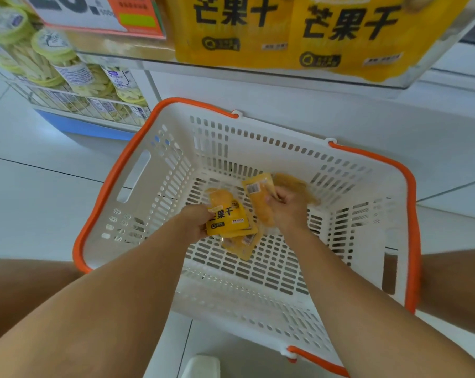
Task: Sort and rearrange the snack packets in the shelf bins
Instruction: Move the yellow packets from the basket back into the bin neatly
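Both hands are down in the white basket (176, 148), gathering the last yellow packets off its slotted floor. The left hand (195, 222) has its fingers curled round a small stack (225, 219), the printed front of the top packet facing up just right of its grip, with one or two more fanned out beneath and toward the person. The right hand (286, 207) pinches another packet (259, 197) at its upper edge; that one hangs back-side up, barcode label showing, just left of its fingers. A paler, blurred packet (293, 185) lies just beyond the right hand, and I cannot tell whether the hand touches it. To do this well, I would square the stack in the left hand before lifting (the lower packets look loosely held and could slip), then lay the right-hand packet on top, turned face up to match. The packets are flat, glossy yellow pouches with bold black characters, the same design as the large bags (293, 36) on the shelf above both hands.
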`<act>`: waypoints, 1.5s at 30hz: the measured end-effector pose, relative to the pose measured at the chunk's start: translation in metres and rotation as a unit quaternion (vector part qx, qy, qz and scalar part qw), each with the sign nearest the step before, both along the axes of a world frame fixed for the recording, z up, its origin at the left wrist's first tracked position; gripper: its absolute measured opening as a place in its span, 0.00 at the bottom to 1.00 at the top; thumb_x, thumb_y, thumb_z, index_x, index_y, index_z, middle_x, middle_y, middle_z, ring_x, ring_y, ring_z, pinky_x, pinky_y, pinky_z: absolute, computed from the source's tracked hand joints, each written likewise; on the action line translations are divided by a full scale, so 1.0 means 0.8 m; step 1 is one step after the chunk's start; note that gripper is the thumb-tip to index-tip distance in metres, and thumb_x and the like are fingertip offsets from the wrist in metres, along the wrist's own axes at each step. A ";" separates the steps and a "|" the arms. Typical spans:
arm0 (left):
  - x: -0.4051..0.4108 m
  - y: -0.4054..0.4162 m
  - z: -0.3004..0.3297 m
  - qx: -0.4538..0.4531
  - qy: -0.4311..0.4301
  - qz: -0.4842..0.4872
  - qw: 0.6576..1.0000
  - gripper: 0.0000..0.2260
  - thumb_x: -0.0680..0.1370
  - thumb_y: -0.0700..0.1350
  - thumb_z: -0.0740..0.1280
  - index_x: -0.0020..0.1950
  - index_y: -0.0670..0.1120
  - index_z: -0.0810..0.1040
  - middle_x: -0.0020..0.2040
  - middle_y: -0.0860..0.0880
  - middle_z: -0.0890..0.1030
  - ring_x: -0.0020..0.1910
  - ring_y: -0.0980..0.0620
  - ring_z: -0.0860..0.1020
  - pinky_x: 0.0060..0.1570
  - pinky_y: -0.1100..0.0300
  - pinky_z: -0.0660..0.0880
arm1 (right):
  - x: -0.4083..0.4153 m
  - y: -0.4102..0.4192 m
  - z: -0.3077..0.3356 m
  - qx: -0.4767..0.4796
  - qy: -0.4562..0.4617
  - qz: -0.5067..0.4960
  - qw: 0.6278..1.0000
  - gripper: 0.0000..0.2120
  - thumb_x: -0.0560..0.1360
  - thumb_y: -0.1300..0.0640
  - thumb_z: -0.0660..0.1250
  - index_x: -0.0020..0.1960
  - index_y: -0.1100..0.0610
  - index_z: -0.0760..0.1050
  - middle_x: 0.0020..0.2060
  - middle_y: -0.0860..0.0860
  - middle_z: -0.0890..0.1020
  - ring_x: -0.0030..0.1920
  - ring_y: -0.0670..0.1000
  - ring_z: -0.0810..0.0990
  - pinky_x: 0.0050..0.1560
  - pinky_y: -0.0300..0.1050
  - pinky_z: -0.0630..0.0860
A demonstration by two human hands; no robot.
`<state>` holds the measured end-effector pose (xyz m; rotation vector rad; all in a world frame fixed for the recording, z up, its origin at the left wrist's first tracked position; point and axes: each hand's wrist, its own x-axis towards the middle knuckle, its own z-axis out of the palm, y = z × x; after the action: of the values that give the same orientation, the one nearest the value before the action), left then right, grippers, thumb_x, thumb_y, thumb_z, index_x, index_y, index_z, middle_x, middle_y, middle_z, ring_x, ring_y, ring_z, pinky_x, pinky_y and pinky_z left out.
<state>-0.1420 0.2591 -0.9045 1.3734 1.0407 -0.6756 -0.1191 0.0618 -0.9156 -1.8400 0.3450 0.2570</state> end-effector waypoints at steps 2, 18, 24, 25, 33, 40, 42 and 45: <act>0.000 0.003 -0.002 -0.004 0.007 -0.012 1.000 0.13 0.83 0.32 0.55 0.62 0.39 0.76 0.53 0.40 0.83 0.47 0.43 0.83 0.49 0.46 0.81 | 0.004 -0.002 -0.006 0.006 -0.048 -0.041 0.998 0.09 0.78 0.61 0.70 0.45 0.68 0.79 0.31 0.60 0.77 0.37 0.46 0.69 0.43 0.41 0.66; -0.001 0.023 -0.013 -0.091 0.067 -0.081 0.990 0.21 0.76 0.56 0.72 0.61 0.42 0.78 0.53 0.43 0.85 0.53 0.43 0.84 0.58 0.46 0.79 | -0.024 0.025 -0.013 -0.220 -0.088 0.417 0.877 0.13 0.70 0.59 0.77 0.44 0.40 0.84 0.71 0.36 0.72 0.80 0.45 0.45 0.75 0.54 0.27; 0.004 0.016 -0.025 0.004 0.044 -0.135 0.990 0.16 0.79 0.48 0.70 0.63 0.42 0.76 0.56 0.44 0.83 0.53 0.47 0.82 0.55 0.51 0.80 | -0.033 0.021 -0.025 -0.124 -0.016 -0.016 0.992 0.13 0.71 0.66 0.74 0.46 0.48 0.79 0.64 0.47 0.76 0.67 0.50 0.73 0.64 0.43 0.68; 0.004 0.017 -0.026 0.015 0.034 -0.149 0.988 0.14 0.79 0.48 0.70 0.62 0.44 0.77 0.56 0.44 0.83 0.52 0.48 0.82 0.53 0.52 0.80 | -0.032 0.016 -0.027 -0.095 0.055 -0.058 0.992 0.11 0.74 0.63 0.72 0.52 0.50 0.78 0.61 0.50 0.78 0.61 0.53 0.78 0.59 0.47 0.74; -0.009 0.015 -0.024 -0.088 0.030 -0.179 0.979 0.09 0.83 0.45 0.64 0.61 0.44 0.76 0.56 0.43 0.83 0.54 0.47 0.82 0.48 0.55 0.79 | -0.027 0.018 -0.019 0.105 0.272 0.069 0.954 0.10 0.77 0.54 0.73 0.57 0.53 0.78 0.50 0.51 0.85 0.48 0.50 0.85 0.44 0.45 0.81; -0.006 0.012 -0.013 -0.139 -0.001 -0.276 0.951 0.23 0.71 0.40 0.74 0.66 0.46 0.76 0.58 0.42 0.84 0.60 0.41 0.81 0.65 0.43 0.74 | -0.025 0.005 -0.011 0.236 0.276 0.073 0.929 0.21 0.64 0.67 0.79 0.55 0.55 0.83 0.50 0.56 0.87 0.47 0.56 0.86 0.51 0.54 0.82; 0.000 0.008 -0.009 -0.121 -0.056 -0.275 0.952 0.28 0.66 0.39 0.80 0.64 0.47 0.78 0.55 0.44 0.85 0.56 0.43 0.83 0.62 0.44 0.77 | -0.016 0.009 -0.002 0.228 0.230 0.067 0.944 0.20 0.58 0.64 0.81 0.48 0.55 0.84 0.47 0.56 0.85 0.46 0.59 0.84 0.49 0.54 0.81; 0.012 0.001 -0.001 -0.063 -0.137 -0.245 0.958 0.25 0.63 0.35 0.81 0.58 0.45 0.82 0.51 0.47 0.86 0.53 0.46 0.84 0.57 0.47 0.80 | -0.002 0.019 0.015 0.200 0.147 0.041 0.968 0.25 0.57 0.68 0.83 0.50 0.55 0.77 0.41 0.53 0.79 0.46 0.56 0.81 0.48 0.53 0.80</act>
<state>-0.1324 0.2599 -0.9057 1.5737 0.4278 -0.8654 -0.1206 0.0771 -0.9040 -1.4187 0.3895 0.6167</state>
